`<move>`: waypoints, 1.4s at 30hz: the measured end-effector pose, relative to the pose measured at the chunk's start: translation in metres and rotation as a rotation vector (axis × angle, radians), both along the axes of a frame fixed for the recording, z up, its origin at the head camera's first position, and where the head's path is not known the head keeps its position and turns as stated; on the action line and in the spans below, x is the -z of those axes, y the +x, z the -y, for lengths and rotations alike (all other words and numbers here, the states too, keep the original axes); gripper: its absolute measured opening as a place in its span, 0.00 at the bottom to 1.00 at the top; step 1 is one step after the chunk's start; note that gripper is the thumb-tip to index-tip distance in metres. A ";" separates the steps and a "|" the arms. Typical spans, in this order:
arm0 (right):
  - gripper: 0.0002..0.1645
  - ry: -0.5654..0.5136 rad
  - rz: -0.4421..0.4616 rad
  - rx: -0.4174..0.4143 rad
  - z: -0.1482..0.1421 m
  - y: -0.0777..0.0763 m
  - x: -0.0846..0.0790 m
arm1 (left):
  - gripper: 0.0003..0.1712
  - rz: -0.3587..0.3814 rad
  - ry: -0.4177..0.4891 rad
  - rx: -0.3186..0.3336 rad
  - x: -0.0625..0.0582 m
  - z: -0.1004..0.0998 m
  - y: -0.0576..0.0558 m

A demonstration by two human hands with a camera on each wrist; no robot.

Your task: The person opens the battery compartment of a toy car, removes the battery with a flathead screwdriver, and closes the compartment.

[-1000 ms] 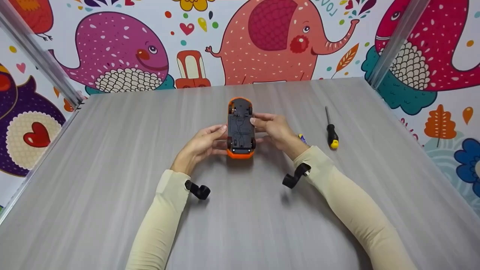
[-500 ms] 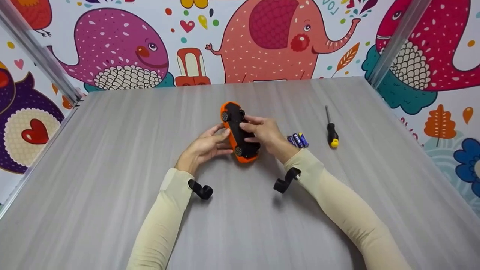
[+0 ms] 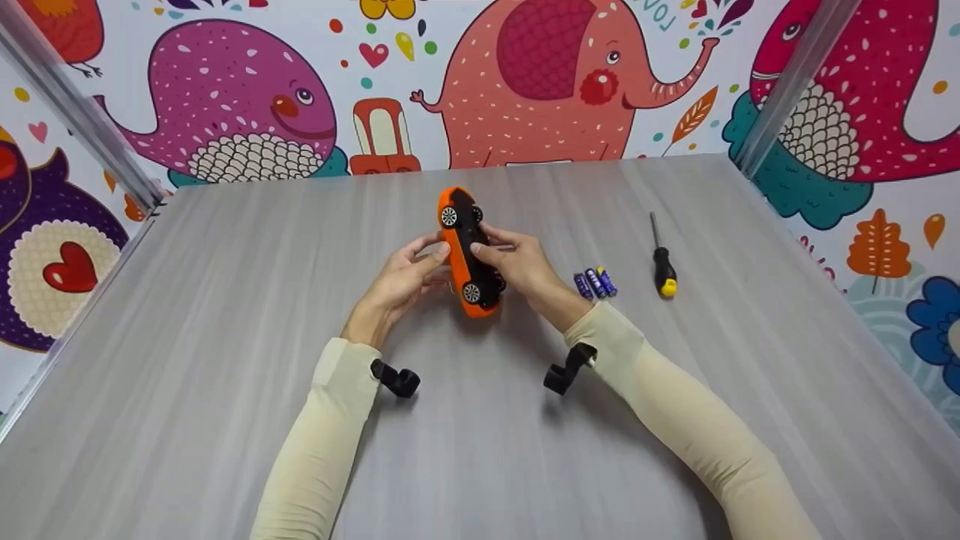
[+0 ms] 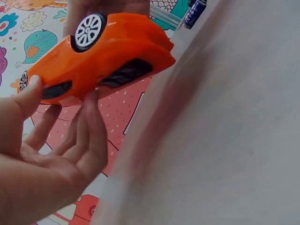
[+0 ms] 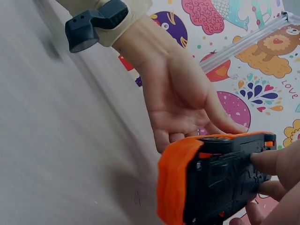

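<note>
An orange toy car [image 3: 457, 259] with a black underside is held above the table, turned on its side. Two of its silver-spoked wheels face left in the head view. My left hand [image 3: 397, 283] grips its orange side, thumb on the near face; the left wrist view shows the fingertips near a dark window [image 4: 129, 71]. With the thumb on the black underside [image 5: 218, 183], my right hand [image 3: 529, 266] holds the other side. Part of each hand's fingers is hidden behind the car in the head view.
Several purple-blue batteries [image 3: 595, 283] lie in a row on the grey table [image 3: 225, 300], right of my right hand. Farther right lies a screwdriver [image 3: 663, 270] with a black and yellow handle, its shaft pointing away. Printed cartoon walls [image 3: 540, 75] stand behind.
The car has rolled from underside-up onto its side, its top end now leaning left. My right hand shifted slightly left, and the batteries it mostly covered now show.
</note>
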State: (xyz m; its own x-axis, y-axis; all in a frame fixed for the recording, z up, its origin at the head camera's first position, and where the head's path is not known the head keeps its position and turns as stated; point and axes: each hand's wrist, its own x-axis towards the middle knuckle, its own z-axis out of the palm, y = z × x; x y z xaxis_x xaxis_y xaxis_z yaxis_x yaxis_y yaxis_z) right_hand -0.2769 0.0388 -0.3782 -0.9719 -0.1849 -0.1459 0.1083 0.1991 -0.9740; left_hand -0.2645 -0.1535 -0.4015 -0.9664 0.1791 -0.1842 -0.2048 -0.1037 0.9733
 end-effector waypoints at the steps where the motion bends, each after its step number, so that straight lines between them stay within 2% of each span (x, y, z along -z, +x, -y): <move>1: 0.31 -0.005 -0.004 -0.002 0.001 0.001 0.000 | 0.29 -0.013 -0.008 -0.013 -0.001 -0.001 0.000; 5: 0.35 -0.005 0.006 -0.018 0.002 0.003 0.000 | 0.27 -0.071 -0.066 -0.038 -0.004 -0.006 0.002; 10: 0.49 0.050 0.009 -0.084 -0.001 0.004 0.003 | 0.27 -0.118 -0.225 -0.036 -0.011 -0.011 0.006; 13: 0.51 0.049 0.000 -0.084 -0.002 0.003 0.006 | 0.28 -0.166 -0.296 -0.028 -0.014 -0.014 0.008; 17: 0.46 -0.026 0.035 -0.064 -0.003 0.003 0.008 | 0.29 -0.247 -0.316 -0.045 -0.015 -0.015 0.007; 22: 0.36 -0.169 0.117 -0.052 -0.002 0.001 0.010 | 0.32 -0.290 -0.259 -0.084 -0.017 -0.017 0.007; 27: 0.30 -0.252 0.163 -0.050 -0.003 0.001 0.012 | 0.35 -0.262 -0.184 -0.129 -0.017 -0.016 0.007; 31: 0.29 -0.305 0.184 -0.053 -0.004 0.002 0.012 | 0.38 -0.182 -0.140 -0.145 -0.016 -0.014 0.006; 36: 0.28 -0.385 0.173 -0.078 -0.005 0.002 0.012 | 0.40 -0.088 -0.067 -0.125 -0.015 -0.014 0.006; 39: 0.27 -0.375 0.168 -0.075 -0.006 0.002 0.012 | 0.40 -0.063 -0.036 -0.116 -0.015 -0.013 0.006; 42: 0.27 -0.337 0.164 -0.069 -0.007 0.000 0.012 | 0.40 -0.067 -0.039 -0.127 -0.015 -0.012 0.006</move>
State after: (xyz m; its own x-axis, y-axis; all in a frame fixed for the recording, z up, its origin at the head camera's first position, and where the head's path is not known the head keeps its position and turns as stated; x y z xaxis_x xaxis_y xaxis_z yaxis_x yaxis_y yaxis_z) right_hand -0.2770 0.0459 -0.3906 -0.9243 -0.3130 -0.2183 0.2657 -0.1174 -0.9569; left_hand -0.2582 -0.1419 -0.3861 -0.9913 0.0486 -0.1226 -0.1265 -0.0867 0.9882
